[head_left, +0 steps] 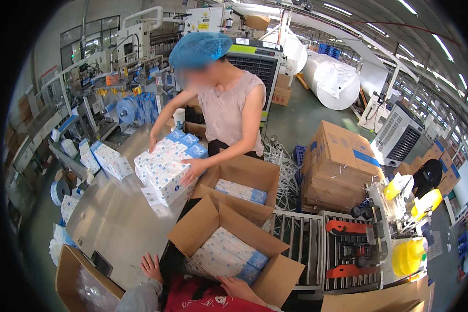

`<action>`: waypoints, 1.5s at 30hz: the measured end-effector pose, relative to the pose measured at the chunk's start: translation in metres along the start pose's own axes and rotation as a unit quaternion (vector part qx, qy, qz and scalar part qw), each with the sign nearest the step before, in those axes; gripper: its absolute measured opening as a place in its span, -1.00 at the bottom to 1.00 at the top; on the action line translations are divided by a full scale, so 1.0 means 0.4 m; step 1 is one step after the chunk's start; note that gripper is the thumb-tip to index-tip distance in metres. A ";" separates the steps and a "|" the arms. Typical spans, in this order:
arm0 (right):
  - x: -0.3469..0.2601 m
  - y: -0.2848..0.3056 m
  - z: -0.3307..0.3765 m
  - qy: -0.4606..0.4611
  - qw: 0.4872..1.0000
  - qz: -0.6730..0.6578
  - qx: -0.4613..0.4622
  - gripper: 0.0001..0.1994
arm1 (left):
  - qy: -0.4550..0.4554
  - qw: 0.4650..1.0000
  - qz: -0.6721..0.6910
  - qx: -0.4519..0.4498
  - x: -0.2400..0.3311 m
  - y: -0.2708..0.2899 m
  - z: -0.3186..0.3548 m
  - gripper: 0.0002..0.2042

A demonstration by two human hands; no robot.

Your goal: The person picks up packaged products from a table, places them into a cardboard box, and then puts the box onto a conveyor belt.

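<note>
My left hand [152, 269] rests on the near edge of the metal table [114, 223], fingers spread, holding nothing. At the near side of an open cardboard box [195, 229], my right hand [236, 287] lies with its fingers stretched out, next to the packs inside. These white packs [229, 252] have a blue pattern and blue ends, and lie in rows in the box. Across the table, a co-worker in a blue hair net has both hands on a block of similar packs [166, 166]. A second open box [244, 174] stands behind mine, with packs low inside it.
A phone [102, 264] lies at the table's near left edge, beside a carton [67, 275] with clear plastic inside. More packs [109, 160] stand at the table's far left. Rollers [301, 244] lead right to a machine with orange-red guides [351, 270]. Flattened cartons [338, 166] are stacked behind.
</note>
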State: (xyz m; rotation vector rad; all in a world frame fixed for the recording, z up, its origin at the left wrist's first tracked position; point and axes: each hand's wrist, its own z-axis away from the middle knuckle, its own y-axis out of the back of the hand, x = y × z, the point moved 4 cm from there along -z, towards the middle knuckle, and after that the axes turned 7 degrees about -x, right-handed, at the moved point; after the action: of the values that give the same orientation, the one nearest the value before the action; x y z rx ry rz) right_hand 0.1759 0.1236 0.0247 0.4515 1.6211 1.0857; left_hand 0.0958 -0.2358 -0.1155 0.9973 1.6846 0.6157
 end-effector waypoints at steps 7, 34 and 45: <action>0.022 -0.037 -0.016 -0.024 0.999 -0.016 -0.024 -0.64 | -0.083 0.922 0.304 -0.227 -0.106 0.093 -0.030 -0.28; -0.231 0.073 -0.520 0.057 0.988 -0.145 -0.015 -0.68 | 0.003 0.864 0.487 -0.124 -0.154 0.089 -0.131 -0.30; -0.575 -0.031 -1.287 0.281 0.951 -0.077 -0.105 -0.70 | 0.263 0.833 0.446 -0.195 -0.766 -0.238 -0.929 -0.12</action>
State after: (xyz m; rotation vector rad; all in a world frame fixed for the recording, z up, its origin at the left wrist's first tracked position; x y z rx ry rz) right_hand -0.2091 -0.2706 0.1443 -0.1457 1.9598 1.3243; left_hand -0.2482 -0.5197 0.0898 1.3628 1.3472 1.9171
